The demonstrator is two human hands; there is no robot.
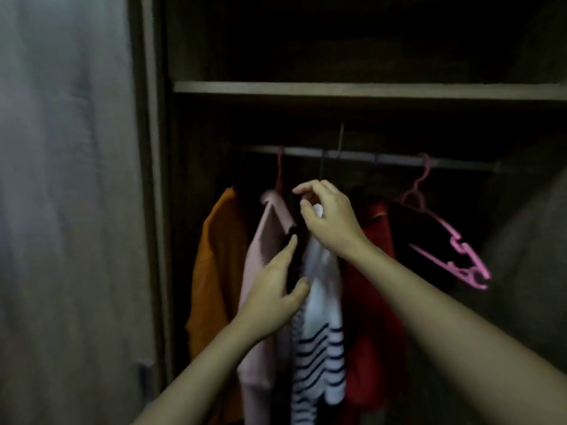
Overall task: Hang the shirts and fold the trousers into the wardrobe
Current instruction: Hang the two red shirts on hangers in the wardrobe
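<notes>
On the rail (383,157) hang 4 shirts. Past the orange shirt (214,265), the left hand (273,292) reaches up, fingers straight, between pink shirt (260,246) and striped shirt (322,302). The right hand (328,219) curls at the striped collar; whether it grips is unclear. Then the red shirt (371,302) and a hanger (454,250).

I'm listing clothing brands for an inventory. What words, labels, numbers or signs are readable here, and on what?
None: no text can be read.
The orange shirt, pink shirt, striped shirt, red garment and pink hanger show no lettering; the picture is dark and blurred.
</notes>
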